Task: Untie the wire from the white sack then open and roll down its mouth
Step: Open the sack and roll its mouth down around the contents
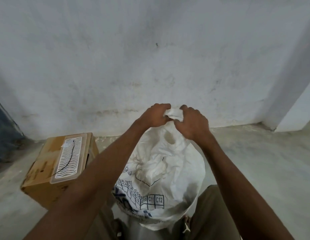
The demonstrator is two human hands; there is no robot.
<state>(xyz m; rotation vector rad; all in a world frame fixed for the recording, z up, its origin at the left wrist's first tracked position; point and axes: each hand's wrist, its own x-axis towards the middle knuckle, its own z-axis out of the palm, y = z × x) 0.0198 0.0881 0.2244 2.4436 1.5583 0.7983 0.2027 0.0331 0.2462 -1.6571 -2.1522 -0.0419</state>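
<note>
Sack: the white sack (166, 172) stands on the floor (254, 161) at lower centre of the frame, dark blue print and boxes marked C9 to C12 on its near side.
Mouth: gathered into a crumpled bunch at frame centre, raised toward the wall (150, 49).
Left hand: the left hand (155, 115) is closed, pinching the bunch from the left.
Right hand: the right hand (192, 121) grips the same bunch from the right, fingers curled (both touch the fabric).
Wire: a thin black wire (69, 159) lies on a clear ridged lid (68, 158).
Box: the lid rests on a cardboard box (41, 170) at left, just beside the sack.
</note>
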